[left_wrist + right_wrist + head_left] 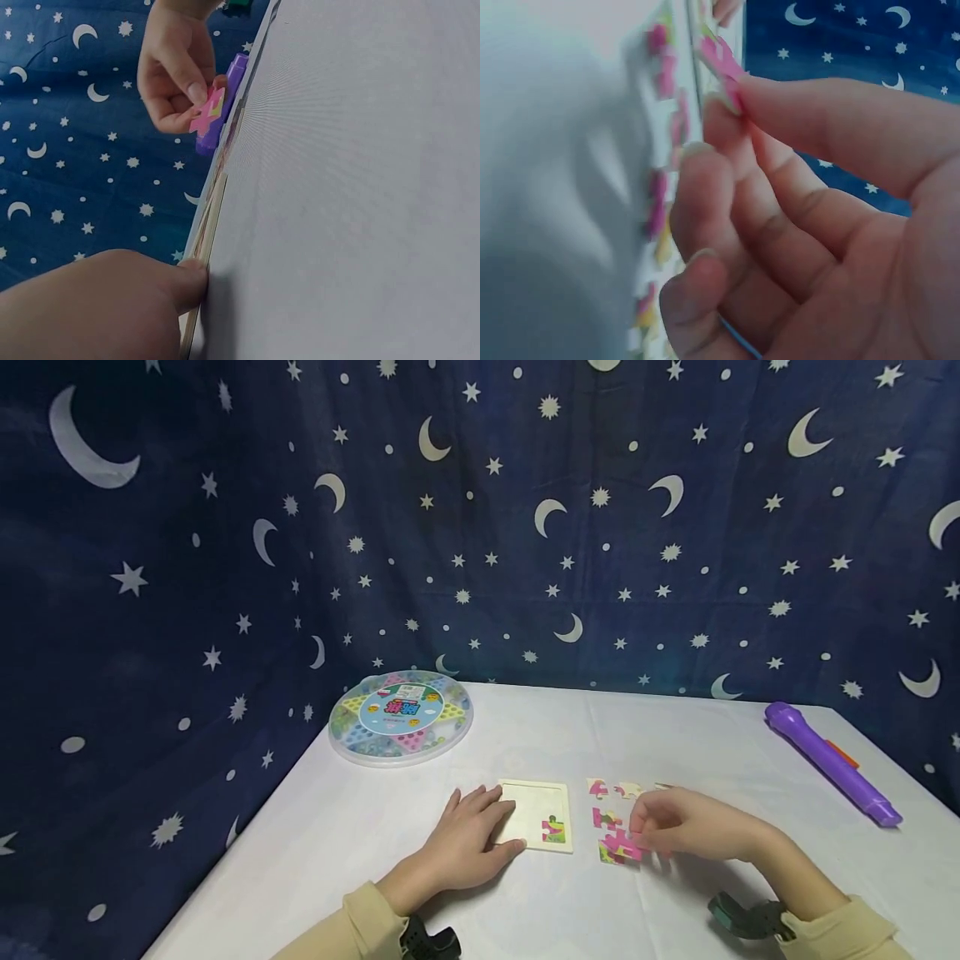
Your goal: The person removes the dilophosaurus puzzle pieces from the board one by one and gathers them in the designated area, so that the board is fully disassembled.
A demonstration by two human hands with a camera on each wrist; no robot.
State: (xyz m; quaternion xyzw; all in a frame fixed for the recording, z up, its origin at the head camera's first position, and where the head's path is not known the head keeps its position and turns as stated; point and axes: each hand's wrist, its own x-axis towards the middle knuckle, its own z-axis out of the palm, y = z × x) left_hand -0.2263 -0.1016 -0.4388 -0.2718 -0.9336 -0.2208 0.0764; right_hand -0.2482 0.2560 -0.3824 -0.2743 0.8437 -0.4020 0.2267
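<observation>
My left hand (472, 835) rests at the left side of a pale square puzzle board (525, 793), fingers spread over its edge. The thumb touches the board's near edge, as the left wrist view shows too. One pink, green and yellow puzzle piece (554, 830) lies in the board's lower right corner. Between thumb and index finger my right hand (693, 827) pinches a pink jigsaw piece (208, 111), raised above the table right of the board. Several loose puzzle pieces (604, 818) lie below and beside that hand, some partly hidden by it.
A round clear-lidded game box (348, 747) with a colourful star board sits at the back left. Toward the right edge lies a purple tube-like stick (832, 768) with an orange part. A dark blue moon-and-star curtain (510, 602) hangs behind the white table (525, 727).
</observation>
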